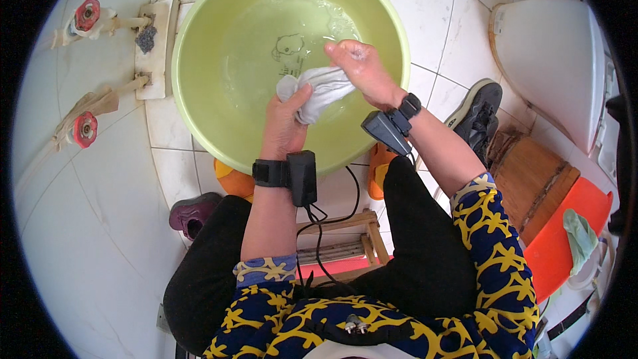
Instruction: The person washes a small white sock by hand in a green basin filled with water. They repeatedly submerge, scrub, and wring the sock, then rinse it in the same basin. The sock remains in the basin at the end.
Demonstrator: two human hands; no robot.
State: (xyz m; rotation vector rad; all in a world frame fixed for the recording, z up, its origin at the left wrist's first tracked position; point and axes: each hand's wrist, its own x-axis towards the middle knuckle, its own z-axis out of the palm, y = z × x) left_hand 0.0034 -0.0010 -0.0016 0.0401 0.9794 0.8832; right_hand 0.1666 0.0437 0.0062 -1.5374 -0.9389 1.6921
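A large green plastic basin (219,124) with water and some suds stands on the tiled floor in front of me. Over its near right half, a wet white cloth (324,90) is stretched between my hands. My left hand (290,114) grips the cloth's lower left end, thumb on top. My right hand (361,67) is closed around its upper right end, with suds on the skin. Folds hide the cloth's full shape. A dark printed figure (289,46) shows on the basin's bottom. Each wrist bears a black strapped device with a cable.
Two red-handled valves (86,14) stick out from the left wall. Dark shoes (481,109) and a wooden bucket or stool (533,184) stand at right, near an orange-red plastic container (568,244). A purple shoe (194,214) lies by my left knee; a wooden stool frame (374,239) shows between my legs.
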